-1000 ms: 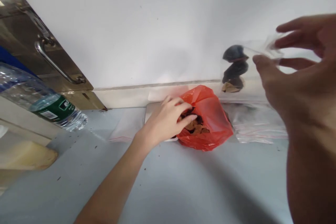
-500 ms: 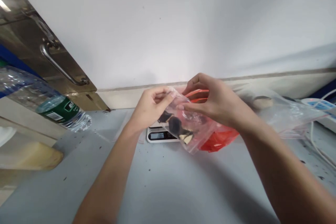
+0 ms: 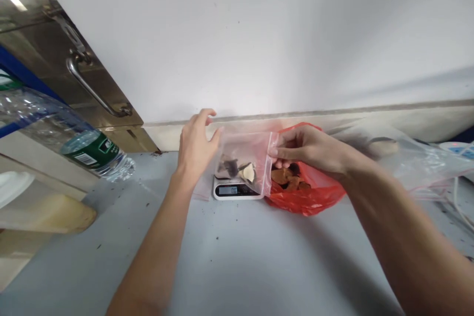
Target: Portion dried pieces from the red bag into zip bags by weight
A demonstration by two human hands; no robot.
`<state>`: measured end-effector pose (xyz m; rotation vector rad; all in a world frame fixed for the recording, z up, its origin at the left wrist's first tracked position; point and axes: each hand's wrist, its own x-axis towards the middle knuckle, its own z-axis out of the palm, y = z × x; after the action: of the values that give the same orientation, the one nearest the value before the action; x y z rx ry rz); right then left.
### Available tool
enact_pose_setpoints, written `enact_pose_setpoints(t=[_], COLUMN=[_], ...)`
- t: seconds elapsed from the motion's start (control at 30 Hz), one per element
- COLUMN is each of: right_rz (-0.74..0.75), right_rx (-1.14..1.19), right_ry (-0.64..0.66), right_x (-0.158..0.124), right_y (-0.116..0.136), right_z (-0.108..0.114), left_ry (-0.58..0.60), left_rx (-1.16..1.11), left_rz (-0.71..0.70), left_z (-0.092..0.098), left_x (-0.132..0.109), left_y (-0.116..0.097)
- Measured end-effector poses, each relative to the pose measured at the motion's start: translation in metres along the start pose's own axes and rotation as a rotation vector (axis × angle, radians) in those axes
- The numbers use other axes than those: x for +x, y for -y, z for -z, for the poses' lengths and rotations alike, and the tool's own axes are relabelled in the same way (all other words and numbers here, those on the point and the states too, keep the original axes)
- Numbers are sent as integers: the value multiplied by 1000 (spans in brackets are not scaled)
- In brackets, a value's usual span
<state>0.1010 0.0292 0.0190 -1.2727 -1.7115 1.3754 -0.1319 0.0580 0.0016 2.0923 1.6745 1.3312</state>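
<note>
My right hand [image 3: 299, 147] pinches the zip edge of a clear zip-lock bag [image 3: 244, 143]. Inside the bag are dark pieces and a pale cream piece [image 3: 247, 173]. The bag lies over, or just above, a small white digital scale [image 3: 239, 196] whose display reads 0.0; I cannot tell whether it touches. My left hand [image 3: 198, 140] is at the bag's left side, thumb and fingers apart, holding nothing. Right of the scale sits an open red plastic bag [image 3: 311, 202] with brown dried slices [image 3: 289, 177] in it, partly beneath my right hand.
A water bottle with a green label [image 3: 94, 155] lies tilted at the left, above a tub with yellowish contents [image 3: 55, 212]. Larger clear bags [image 3: 414, 158] and a white cable [image 3: 457, 202] are at the right. A white wall [image 3: 237, 49] rises behind the grey table [image 3: 237, 266].
My left hand has let go of the zip-lock bag and moved left, opening. My right hand has turned the bag flat over the scale, uncovering the red bag's brown slices.
</note>
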Motion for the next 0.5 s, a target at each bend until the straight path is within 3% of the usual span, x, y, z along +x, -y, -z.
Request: enact_pose_setpoints(t=[0.07,0.17,0.23,0.37,0.5], right_rz=[26,51,58,65,74], right_rx=[-20,-1,15,71,106], right_ry=[-27,-27,-19,-24,52], right_x=[3,6,8,11,13], right_y=[-1,-4,-5,-6,-11], right_z=[-4,-10,-13,-16,-17], left_ry=[155,680,852,859,879], left_rx=[-50,-216,-239,-234,-290], left_rz=[-96,-87,-81,-89,-42], left_z=[3,7,8,5,3], left_x=[-2,-8,-12,-14,-12], left_y=[-10,-25,-30,-30,-26])
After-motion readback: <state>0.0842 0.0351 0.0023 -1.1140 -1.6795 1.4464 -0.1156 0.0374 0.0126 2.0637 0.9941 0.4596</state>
